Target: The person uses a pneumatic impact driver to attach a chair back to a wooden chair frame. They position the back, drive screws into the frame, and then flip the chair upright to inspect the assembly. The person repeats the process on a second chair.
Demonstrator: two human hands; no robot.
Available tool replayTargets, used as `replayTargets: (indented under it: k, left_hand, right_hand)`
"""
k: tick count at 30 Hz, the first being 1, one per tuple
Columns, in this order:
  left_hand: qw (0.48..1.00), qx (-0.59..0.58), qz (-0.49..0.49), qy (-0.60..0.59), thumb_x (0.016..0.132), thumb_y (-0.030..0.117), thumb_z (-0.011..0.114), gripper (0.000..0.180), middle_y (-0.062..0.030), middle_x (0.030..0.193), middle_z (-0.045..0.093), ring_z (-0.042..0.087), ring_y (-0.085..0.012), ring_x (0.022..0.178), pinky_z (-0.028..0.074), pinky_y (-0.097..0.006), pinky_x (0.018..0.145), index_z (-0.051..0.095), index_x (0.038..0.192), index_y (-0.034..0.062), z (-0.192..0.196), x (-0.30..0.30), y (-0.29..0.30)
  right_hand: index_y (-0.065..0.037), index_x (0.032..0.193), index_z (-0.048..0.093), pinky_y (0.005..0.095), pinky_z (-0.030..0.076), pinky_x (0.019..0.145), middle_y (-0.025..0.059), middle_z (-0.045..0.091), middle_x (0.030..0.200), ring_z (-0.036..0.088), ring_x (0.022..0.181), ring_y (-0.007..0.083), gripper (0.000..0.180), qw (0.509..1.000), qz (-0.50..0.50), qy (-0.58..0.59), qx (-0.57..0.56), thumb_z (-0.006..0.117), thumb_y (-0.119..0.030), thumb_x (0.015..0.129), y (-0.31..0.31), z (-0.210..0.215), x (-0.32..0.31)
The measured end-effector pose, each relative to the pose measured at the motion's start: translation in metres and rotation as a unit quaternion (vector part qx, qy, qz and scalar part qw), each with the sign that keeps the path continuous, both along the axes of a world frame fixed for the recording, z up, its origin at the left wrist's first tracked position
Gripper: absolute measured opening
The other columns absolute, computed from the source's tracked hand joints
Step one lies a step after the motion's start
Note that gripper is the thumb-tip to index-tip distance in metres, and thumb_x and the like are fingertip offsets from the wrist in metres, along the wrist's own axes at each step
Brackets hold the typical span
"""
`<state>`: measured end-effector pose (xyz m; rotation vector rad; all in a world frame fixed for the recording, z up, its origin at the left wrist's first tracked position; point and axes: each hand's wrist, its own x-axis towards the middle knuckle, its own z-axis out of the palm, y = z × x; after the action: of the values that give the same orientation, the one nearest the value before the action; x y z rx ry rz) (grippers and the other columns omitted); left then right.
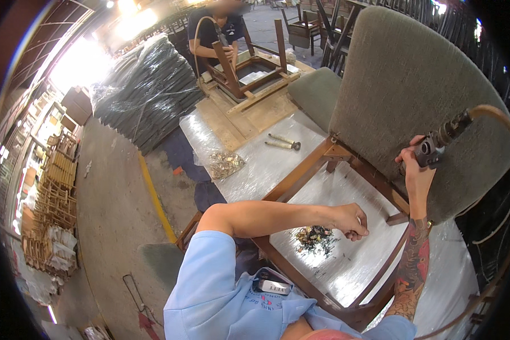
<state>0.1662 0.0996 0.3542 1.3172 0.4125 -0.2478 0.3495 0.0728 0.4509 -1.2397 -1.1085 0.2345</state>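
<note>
My right hand [416, 167] grips a dark air-powered driver [433, 148] with a tan hose at its rear end. The driver is held against or just in front of the grey upholstered chair back [402, 90]; its tip is hidden by my fingers. That chair back joins a brown wooden chair frame [306, 170] lying on the plastic-covered table [357, 258]. My left hand [351, 221] hovers inside the frame, fingers curled together; whatever they may hold is too small to tell. Beside it lies a pile of small screws and metal fittings [314, 239].
Pliers [283, 141] and a bag of small metal parts [225, 164] lie on the table's far side. Beyond, a co-worker [215, 37] works on another chair frame [243, 71]. A wrapped stack of dark strips [147, 85] stands at left, chairs [303, 28] behind.
</note>
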Motion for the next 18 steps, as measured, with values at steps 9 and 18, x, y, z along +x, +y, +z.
replayTargets:
  k: [9, 18]
  left_hand:
    - [0.910, 0.384, -0.086, -0.131, 0.078, 0.006, 0.065, 0.025, -0.0164, 0.079, 0.068, 0.067, -0.0213, 0.067, 0.052, -0.030, 0.056, 0.063, 0.100, -0.0066, -0.043, 0.002, 0.006]
    - [0.892, 0.377, -0.237, -0.069, 0.076, 0.015, 0.073, 0.020, -0.0135, 0.064, 0.069, 0.069, -0.0211, 0.058, 0.052, -0.034, 0.054, 0.069, 0.082, -0.0040, -0.037, -0.006, 0.017]
  right_hand:
    - [0.001, 0.112, 0.054, 0.0306, 0.052, 0.065, 0.0068, 0.061, 0.083, 0.061, 0.068, 0.0131, 0.032, 0.997, 0.064, 0.035, 0.024, 0.060, -0.002, 0.081, -0.005, -0.007, 0.008]
    - [-0.003, 0.128, 0.046, 0.0307, 0.048, 0.079, 0.0055, 0.061, 0.079, 0.061, 0.077, 0.0141, 0.045, 0.992, 0.066, -0.088, 0.054, 0.054, -0.015, 0.086, 0.003, -0.033, 0.012]
